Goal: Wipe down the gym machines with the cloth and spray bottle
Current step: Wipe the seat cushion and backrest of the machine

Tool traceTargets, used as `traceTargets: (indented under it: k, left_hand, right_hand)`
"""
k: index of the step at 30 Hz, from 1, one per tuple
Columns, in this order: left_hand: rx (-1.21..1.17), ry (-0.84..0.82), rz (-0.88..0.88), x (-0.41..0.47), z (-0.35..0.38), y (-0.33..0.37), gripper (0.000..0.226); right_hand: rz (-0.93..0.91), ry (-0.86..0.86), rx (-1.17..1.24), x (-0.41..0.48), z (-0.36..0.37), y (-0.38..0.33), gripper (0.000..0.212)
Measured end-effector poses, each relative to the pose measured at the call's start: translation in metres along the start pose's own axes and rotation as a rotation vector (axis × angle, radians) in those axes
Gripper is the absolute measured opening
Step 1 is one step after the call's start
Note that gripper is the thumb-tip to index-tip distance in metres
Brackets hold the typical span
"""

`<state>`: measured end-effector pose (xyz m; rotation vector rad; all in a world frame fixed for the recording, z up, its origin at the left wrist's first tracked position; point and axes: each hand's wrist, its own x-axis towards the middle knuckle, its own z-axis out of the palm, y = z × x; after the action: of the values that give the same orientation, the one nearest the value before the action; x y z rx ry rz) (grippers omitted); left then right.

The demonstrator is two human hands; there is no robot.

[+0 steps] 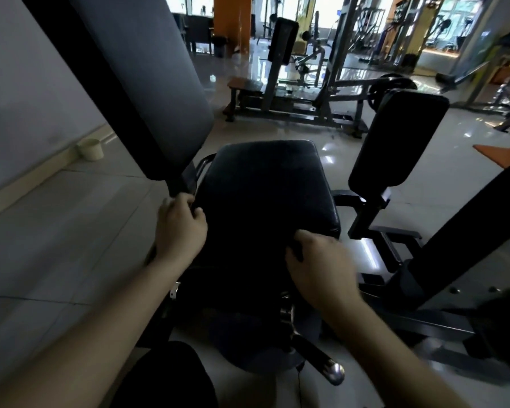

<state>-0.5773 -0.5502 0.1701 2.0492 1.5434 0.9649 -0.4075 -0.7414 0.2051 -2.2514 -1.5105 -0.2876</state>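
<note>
The machine's black padded seat (265,195) fills the middle of the view. My left hand (180,228) is at the seat's left edge, fingers curled round a black bar (178,187) under the long left pad (147,83). My right hand (318,269), motion-blurred, lies on the seat's near right corner. Its curled fingers hold a small dark thing (295,249) that looks like a cloth, hard to tell from the black seat. No spray bottle is in view.
A second black pad (401,136) stands upright to the right of the seat. A chromed lever (324,363) sticks out below the seat. A pale bucket (90,148) sits by the left wall. More machines stand on the glossy tiled floor behind.
</note>
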Motion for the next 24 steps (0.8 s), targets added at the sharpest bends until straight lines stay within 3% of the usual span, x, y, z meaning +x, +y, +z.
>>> traceTargets:
  k: [4, 7, 14, 20, 24]
  left_hand:
    - [0.035, -0.055, 0.373, 0.002, 0.022, 0.043, 0.023]
    - [0.119, -0.113, 0.505, 0.007, 0.039, 0.058, 0.035]
    - [0.157, -0.15, 0.494, 0.008, 0.044, 0.058, 0.048]
    - [0.17, -0.138, 0.498, 0.005, 0.043, 0.059, 0.044]
    - [0.162, -0.14, 0.493, 0.005, 0.043, 0.058, 0.045]
  right_hand:
    - [-0.219, 0.01, 0.094, 0.012, 0.029, -0.041, 0.012]
    - [-0.179, 0.087, 0.064, 0.009, 0.026, -0.011, 0.019]
    - [0.21, 0.309, 0.289, -0.003, 0.017, 0.031, 0.021]
    - [0.013, 0.232, 0.315, -0.005, 0.03, -0.002, 0.012]
    - [0.266, 0.315, 0.522, -0.011, 0.02, 0.029, 0.007]
